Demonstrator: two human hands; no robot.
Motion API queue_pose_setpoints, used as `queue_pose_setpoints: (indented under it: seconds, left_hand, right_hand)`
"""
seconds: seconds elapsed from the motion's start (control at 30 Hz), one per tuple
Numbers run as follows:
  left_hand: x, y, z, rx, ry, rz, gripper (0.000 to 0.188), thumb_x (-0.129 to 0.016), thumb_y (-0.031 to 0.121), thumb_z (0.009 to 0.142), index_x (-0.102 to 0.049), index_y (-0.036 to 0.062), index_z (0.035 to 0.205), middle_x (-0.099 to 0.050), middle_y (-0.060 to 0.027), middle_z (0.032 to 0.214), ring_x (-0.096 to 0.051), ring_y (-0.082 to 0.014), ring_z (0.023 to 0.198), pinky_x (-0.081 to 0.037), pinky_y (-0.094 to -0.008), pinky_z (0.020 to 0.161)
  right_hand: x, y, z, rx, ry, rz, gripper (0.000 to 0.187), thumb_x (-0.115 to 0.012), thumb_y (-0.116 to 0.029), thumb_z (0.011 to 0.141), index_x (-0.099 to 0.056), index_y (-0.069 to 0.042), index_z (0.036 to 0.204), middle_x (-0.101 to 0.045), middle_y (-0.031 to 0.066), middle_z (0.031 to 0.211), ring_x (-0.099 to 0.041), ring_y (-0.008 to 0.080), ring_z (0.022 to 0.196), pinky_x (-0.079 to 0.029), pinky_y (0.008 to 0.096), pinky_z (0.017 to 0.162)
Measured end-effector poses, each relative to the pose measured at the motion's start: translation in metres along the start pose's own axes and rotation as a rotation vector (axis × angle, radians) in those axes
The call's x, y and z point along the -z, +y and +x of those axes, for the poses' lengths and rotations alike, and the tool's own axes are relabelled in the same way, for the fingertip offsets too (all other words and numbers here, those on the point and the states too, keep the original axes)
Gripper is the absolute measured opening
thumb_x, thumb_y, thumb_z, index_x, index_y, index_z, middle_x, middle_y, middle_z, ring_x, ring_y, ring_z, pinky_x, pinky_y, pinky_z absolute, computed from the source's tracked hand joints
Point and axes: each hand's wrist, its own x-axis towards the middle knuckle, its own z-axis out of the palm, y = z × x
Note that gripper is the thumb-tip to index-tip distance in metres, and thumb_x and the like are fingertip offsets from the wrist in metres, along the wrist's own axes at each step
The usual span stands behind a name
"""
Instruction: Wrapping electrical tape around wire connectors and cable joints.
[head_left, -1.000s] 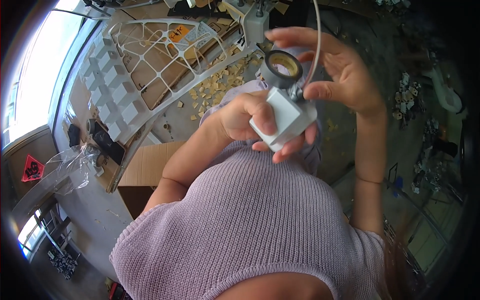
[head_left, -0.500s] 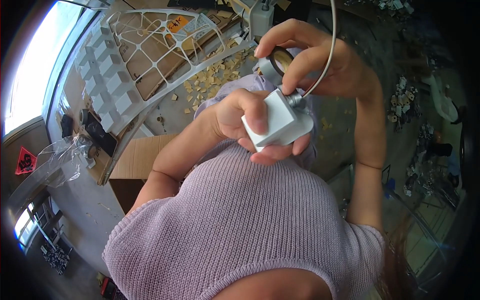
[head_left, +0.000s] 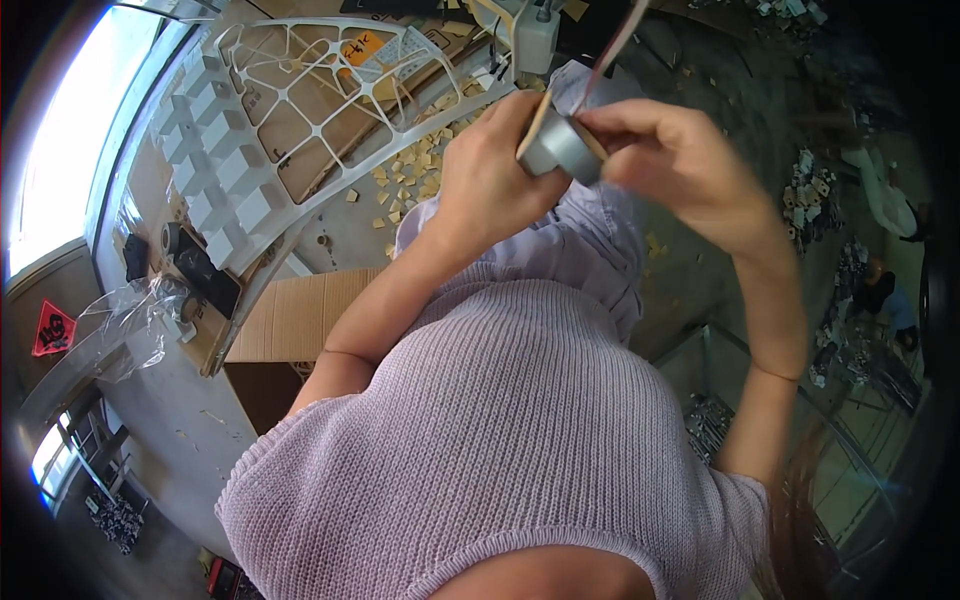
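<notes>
My left hand (head_left: 493,175) is closed around a silver round piece with tan edges (head_left: 575,152), held up ahead of my chest. The fingers of my right hand (head_left: 685,160) press at its right edge, and the thumb is slightly smeared by motion. From behind the piece a thin pale cable (head_left: 612,55) rises past the top of the view. The silver-white box is out of sight, and whether my left hand hides it I cannot tell. Below both hands is my purple lap (head_left: 580,235).
Several white square boxes (head_left: 240,165) line the left of the bench beside a white lattice frame (head_left: 315,130). Tan paper scraps (head_left: 405,175) lie scattered ahead. A white machine (head_left: 535,40) stands behind them. An open cardboard box (head_left: 290,320) is left of me, near crumpled clear plastic (head_left: 140,320).
My left hand has turned over and moved up, its back now showing. The silver-white box has gone from sight. My right hand has lowered, and the silver round piece now lies between both hands.
</notes>
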Motion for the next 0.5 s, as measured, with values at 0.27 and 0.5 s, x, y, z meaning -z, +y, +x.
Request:
queue_pose_setpoints:
  seconds: [0.27,0.5]
  left_hand:
    - [0.000,0.007,-0.004,0.683,-1.216,-2.153,0.061,-0.052,0.017,0.069,-0.044,-0.0140,0.121,-0.058,-0.0312,0.089,-0.061,-0.0350,0.062,-0.052,-0.0356,0.050]
    - [-0.017,0.018,-0.014,0.449,-1.570,-2.598,0.070,-0.055,0.012,0.071,-0.032,0.0017,0.136,-0.044,-0.0313,0.111,-0.055,-0.0313,0.074,-0.052,-0.0399,0.052]
  right_hand:
    - [0.020,0.011,0.021,0.302,-0.007,0.121,0.097,-0.085,-0.051,0.058,-0.046,0.000,0.129,-0.045,0.0115,0.133,-0.046,0.0169,0.120,-0.037,0.0272,0.095]
    - [0.019,0.013,0.061,0.551,-0.539,0.105,0.055,-0.087,-0.035,0.063,-0.064,-0.001,0.101,-0.052,0.0037,0.101,-0.051,0.0135,0.096,-0.040,0.0263,0.083]
